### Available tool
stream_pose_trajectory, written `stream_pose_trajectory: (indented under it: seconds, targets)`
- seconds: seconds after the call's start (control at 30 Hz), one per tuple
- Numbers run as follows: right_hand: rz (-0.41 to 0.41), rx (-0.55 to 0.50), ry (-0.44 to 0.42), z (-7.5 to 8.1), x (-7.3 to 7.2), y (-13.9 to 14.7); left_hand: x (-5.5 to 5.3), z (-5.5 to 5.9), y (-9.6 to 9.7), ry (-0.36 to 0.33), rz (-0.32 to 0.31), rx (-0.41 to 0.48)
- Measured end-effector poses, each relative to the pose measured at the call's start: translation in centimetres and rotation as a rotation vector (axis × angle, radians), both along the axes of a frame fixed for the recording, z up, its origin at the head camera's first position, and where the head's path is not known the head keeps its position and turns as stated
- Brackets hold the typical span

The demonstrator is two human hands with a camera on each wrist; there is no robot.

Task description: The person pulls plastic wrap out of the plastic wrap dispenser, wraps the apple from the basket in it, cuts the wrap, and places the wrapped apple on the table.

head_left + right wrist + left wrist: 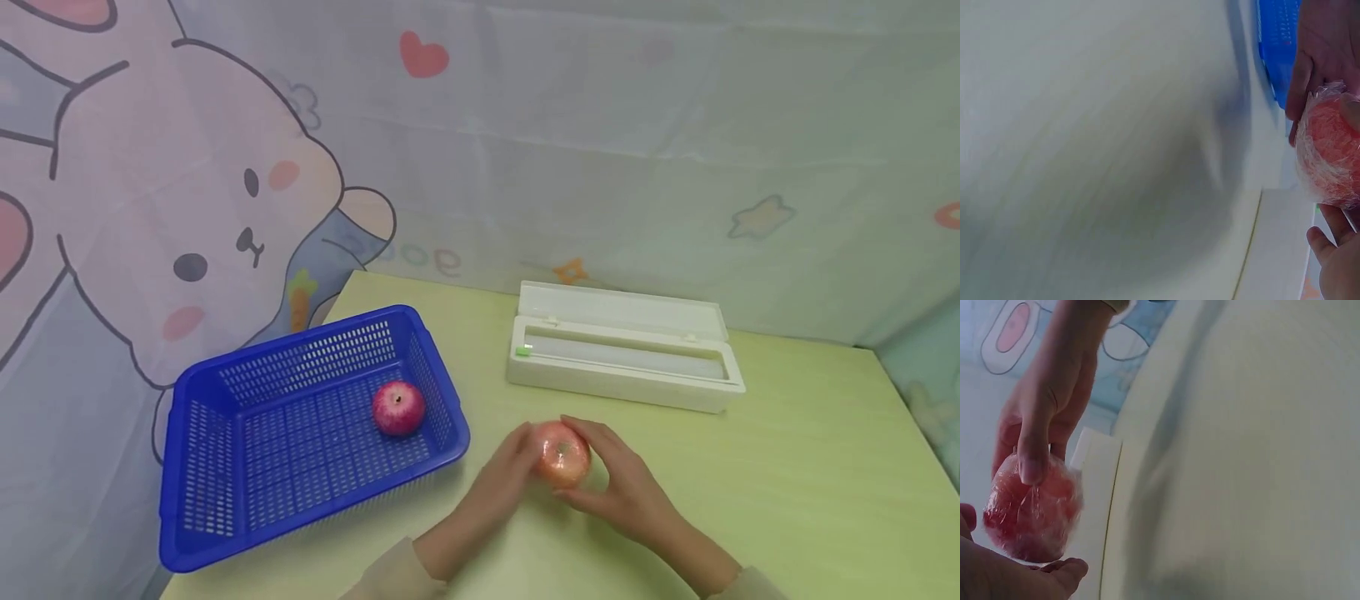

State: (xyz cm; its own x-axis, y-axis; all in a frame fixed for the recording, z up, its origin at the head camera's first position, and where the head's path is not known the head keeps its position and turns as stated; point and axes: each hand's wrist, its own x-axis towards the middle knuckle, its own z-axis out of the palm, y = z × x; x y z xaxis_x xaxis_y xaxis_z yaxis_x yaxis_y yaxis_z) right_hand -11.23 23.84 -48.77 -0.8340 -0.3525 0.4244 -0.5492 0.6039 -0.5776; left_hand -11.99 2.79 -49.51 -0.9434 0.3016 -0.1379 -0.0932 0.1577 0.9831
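Note:
An apple [562, 454] wrapped in shiny clear film is held between both hands over the table's front. My left hand [498, 475] grips its left side; in the right wrist view that thumb lies across the film. From the right, my right hand [630, 492] curves round the apple, fingers at the far side and thumb at the near side. The left wrist view has the right thumb pressing on the wrapped apple [1035, 512]. Loose crinkled film stands out round the wrapped apple [1329, 150] in the right wrist view.
A blue plastic basket [315, 515] stands at the left with one red apple [398, 408] inside. Behind the hands lies a white cling film dispenser [615, 392], lid raised, a film roll and green slider [523, 351] showing. A printed cloth [600, 150] hangs behind the table.

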Motion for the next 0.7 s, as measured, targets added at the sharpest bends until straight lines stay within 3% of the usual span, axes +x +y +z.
stream_pose_trajectory:
  seconds: [0.2, 0.4, 0.53, 0.7]
  targets:
    - [0.017, 0.002, -0.077, -1.3, 0.7, -1.6, 2.4, -0.4, -4.3, 0.128, -0.027, -0.275]
    - [0.066, 0.011, -0.053, -2.5, 1.3, -3.2, 4.5, -0.1, -7.4, 0.283, -0.098, -0.473]
    - [0.103, 0.000, -0.049, -3.0, 1.6, -4.3, 5.6, 0.4, -8.8, 0.426, -0.121, -0.516]
    - [0.108, 0.021, -0.110, -3.6, 1.6, -5.3, 6.2, 0.1, -9.3, 0.651, -0.060, -0.515]
